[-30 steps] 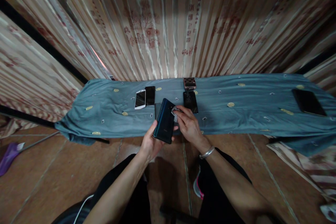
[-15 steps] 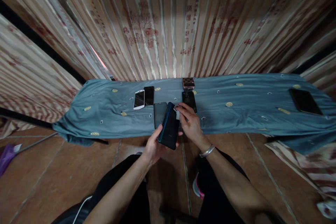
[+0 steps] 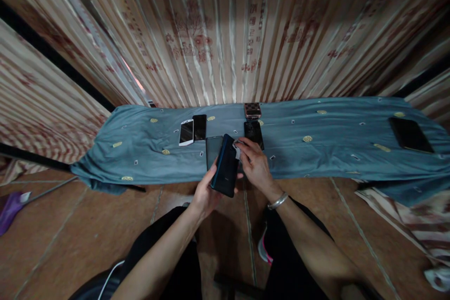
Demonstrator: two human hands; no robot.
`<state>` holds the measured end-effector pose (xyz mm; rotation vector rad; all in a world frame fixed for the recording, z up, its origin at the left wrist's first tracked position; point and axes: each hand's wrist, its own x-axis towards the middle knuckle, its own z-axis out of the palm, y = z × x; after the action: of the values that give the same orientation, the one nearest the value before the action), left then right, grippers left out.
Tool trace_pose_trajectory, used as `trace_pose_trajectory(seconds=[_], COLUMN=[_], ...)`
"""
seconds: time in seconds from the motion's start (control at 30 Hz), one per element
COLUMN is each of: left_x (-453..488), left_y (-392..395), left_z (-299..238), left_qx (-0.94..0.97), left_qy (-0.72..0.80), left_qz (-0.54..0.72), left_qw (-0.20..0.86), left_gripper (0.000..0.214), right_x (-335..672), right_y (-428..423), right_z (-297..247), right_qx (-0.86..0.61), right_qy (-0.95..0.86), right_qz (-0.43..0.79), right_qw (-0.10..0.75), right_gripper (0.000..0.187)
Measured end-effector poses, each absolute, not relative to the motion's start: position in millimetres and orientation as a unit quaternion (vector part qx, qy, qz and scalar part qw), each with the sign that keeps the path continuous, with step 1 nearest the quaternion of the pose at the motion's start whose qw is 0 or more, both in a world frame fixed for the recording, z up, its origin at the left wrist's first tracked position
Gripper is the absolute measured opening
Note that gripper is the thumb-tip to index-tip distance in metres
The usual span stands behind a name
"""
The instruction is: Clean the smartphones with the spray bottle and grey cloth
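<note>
My left hand [image 3: 205,195] is wrapped round a glossy dark-blue rectangular smartphone [image 3: 225,174], thumb along its left edge, fingertips curling past its right. The phone shows at the near edge of the long surface draped in patterned blue-green fabric [image 3: 291,150]. Its long axis runs away from me, far end leaning slightly right — toward my right hand [image 3: 258,168], whose fingers pinch a small pale-grey crumpled cloth [image 3: 237,153] against or just over the phone's upper right; I cannot tell whether it touches. So the phone lies to the left of those pinching fingers, its far end nearer to them and its near end in my left grip. Just beyond, a thin dark-grey rectangular device [image 3: 213,147] lies partly hidden behind the phone, and a black cracked-looking smartphone [image 3: 254,132] rests beyond my right hand.
</note>
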<state>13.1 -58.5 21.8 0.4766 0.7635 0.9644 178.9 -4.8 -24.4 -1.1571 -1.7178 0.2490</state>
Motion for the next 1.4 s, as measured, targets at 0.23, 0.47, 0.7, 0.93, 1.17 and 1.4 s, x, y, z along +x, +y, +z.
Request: trace_pose_trajectory(seconds=[0.23, 0.47, 0.7, 0.93, 1.17, 1.4], left_x=[16, 19, 21, 25, 25, 28], left_y=[-62, -64, -58, -49, -43, -39], left_z=[18, 8, 15, 21, 23, 18], left_qx=[0.217, 0.208, 0.189, 0.15, 0.157, 0.169], left_qy=[0.355, 0.323, 0.361, 0.396, 0.406, 0.399], left_qz=[0.441, 0.438, 0.478, 0.528, 0.558, 0.569], left_qw=[0.795, 0.812, 0.778, 0.736, 0.707, 0.699], left_gripper=[0.057, 0.058, 0.054, 0.047, 0.06, 0.068], right_x=[177, 172, 158, 144, 141, 142], right_y=[-2, -6, -20, -36, -45, -44], right_z=[-24, -17, -12, -6, -8, -10], right_qx=[-0.49, -0.451, -0.395, -0.384, -0.387, -0.403], right_qy=[-0.698, -0.732, -0.769, -0.762, -0.741, -0.725], right_qz=[0.102, 0.107, 0.103, 0.138, 0.185, 0.208], right_qw=[0.511, 0.499, 0.493, 0.503, 0.517, 0.517], right_gripper=[0.035, 0.051, 0.05, 0.043, 0.037, 0.036])
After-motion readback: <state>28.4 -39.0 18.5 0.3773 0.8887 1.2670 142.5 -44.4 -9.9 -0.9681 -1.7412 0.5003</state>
